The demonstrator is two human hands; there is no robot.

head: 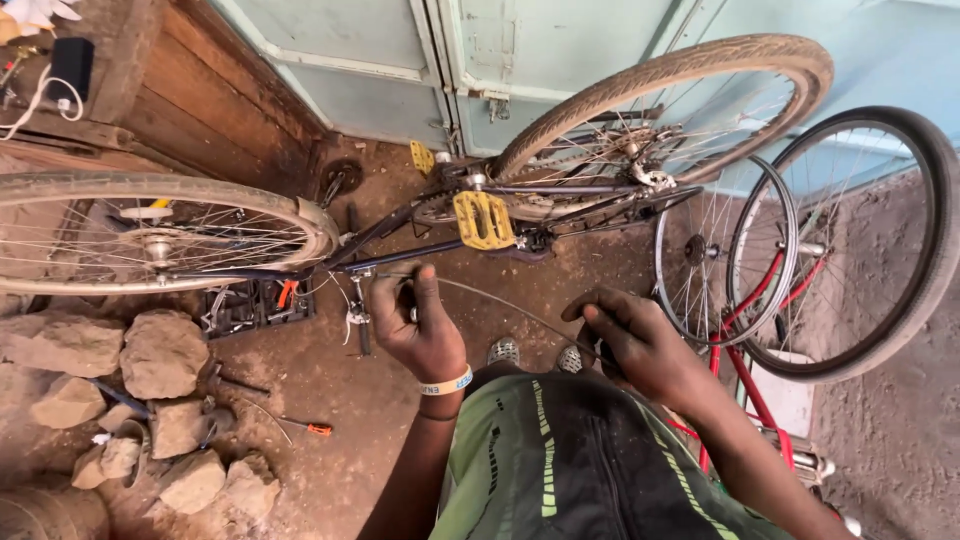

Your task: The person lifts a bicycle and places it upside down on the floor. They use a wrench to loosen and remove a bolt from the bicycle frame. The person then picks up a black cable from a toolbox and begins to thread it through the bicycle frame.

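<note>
Your left hand (418, 322) is closed in a fist around one end of a thin steel cable (500, 303), pinching it just below the dark frame tube (400, 262) of the upside-down bicycle. The cable runs from that fist in a shallow arc to the right and down to your right hand (632, 342), whose fingers are curled over it near your knee; whether that hand grips the cable tightly or only rests on it you cannot tell from this angle. A pale wristband (447, 383) sits on your left wrist. The bicycle stands on its saddle and bars, with its front wheel (150, 232) at the left and its rear wheel (665, 110) up against the pale green door (400, 60). A yellow pedal (483, 220) sticks out from the crank just above and between your hands, and a second yellow pedal (421, 157) shows farther back by the door. To the right, a bare spoked rim (722, 250) leans in front of a tyred wheel (850, 240) that belongs to a red frame (745, 375). On the dirt floor at the left lie several rough stones (160, 350), an open black tool case (255, 303) under the front wheel, and a small orange-handled screwdriver (308, 428) well apart from your left hand.
</note>
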